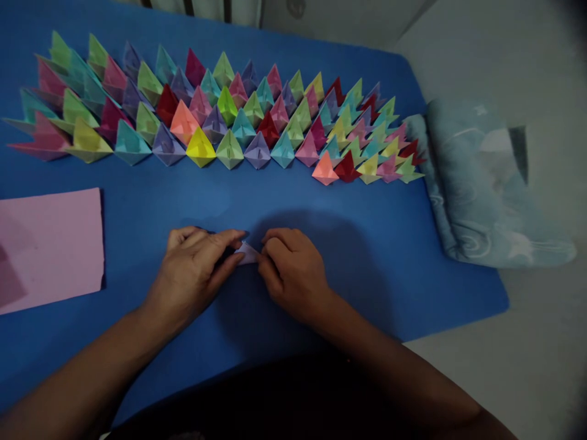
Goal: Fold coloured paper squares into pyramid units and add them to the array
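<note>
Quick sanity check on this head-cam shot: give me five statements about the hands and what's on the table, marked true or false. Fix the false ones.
1. The left hand and right hand both have fingers at the small pale paper. True.
2. The folded paper shapes stand in one single row. False: they stand in several rows.
3. The pink sheet lies to the left of the left hand. True.
4. The tabletop is red. False: it is blue.
5. The bluish cloth is folded, at the right end of the table. True.
</note>
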Demonstrator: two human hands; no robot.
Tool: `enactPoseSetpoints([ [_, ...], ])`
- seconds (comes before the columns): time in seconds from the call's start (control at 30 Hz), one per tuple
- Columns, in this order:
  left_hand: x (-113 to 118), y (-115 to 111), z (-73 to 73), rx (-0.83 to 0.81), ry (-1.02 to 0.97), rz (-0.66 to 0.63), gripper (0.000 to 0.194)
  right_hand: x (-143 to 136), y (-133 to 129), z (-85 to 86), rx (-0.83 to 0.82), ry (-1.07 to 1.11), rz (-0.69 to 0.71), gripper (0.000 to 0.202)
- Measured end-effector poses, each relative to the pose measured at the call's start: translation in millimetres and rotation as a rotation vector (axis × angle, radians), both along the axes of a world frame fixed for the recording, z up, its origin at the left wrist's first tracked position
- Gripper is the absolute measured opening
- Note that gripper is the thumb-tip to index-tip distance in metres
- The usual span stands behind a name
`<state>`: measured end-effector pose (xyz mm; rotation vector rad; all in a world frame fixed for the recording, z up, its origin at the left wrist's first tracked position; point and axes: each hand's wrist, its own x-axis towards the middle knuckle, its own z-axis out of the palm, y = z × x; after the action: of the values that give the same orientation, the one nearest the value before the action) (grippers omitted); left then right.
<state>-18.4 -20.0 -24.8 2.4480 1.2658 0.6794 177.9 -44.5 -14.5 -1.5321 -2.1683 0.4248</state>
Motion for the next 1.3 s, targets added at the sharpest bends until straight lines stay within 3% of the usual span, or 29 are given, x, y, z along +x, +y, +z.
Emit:
enactPoseSetpoints([
  [0.27,1,1,-1.7,0.044,-0.003,0.006,0.027,-5,2,3.3,-0.027,-0.093,-0.011,0.017],
  [0.5,0,-5,0.2,0.218,0.02,-0.084,0.019,-6,5,7.2,-0.064,-0.111,-0.01,0.018],
  [0.83,-2,-5,2.5,0.204,0.123,-0.128,0.022,11,1,5.1,-0.109,0.164,-0.054,0.007],
  [1.3,-1,-1,0.0,0.174,0.107,-0.119,0.029,14,6,6.5,-0.149,0.272,-0.102,0.012],
])
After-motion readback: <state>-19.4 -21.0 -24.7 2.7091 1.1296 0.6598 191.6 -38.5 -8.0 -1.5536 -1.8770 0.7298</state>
